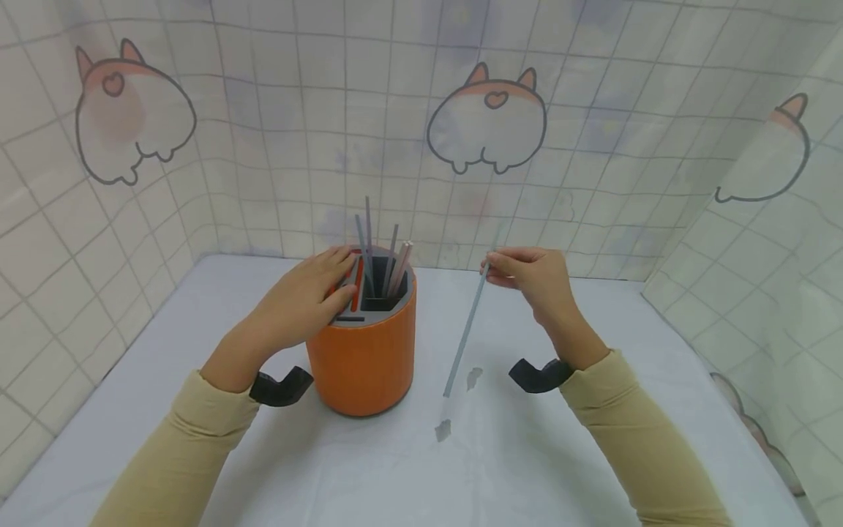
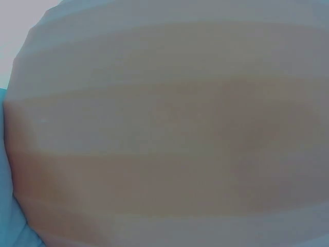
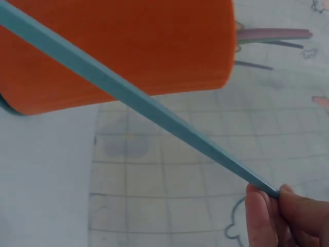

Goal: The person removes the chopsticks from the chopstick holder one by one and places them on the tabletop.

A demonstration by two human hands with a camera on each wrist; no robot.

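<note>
**Stick pinched beside orange holder**

Right hand (image 1: 536, 282) fingers (image 3: 264, 213) pinching upper end of blue-grey stick (image 1: 466, 333), slanting down, lower tip near white tabletop (image 1: 593, 454). Left hand (image 1: 303, 300) fingers relaxed, resting flat on rim of orange holder (image 1: 365, 362), sticks upright inside. Tiled backdrop (image 1: 263, 132) behind.

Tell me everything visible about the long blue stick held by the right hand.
The blue stick is long, thin and straight, pale grey-blue, flat-sided like a square rod, matte. The right hand pinches its upper end between fingertips; it slants down toward the white table, its lower end apparently just above it, right of the orange holder and clear of it.
</note>
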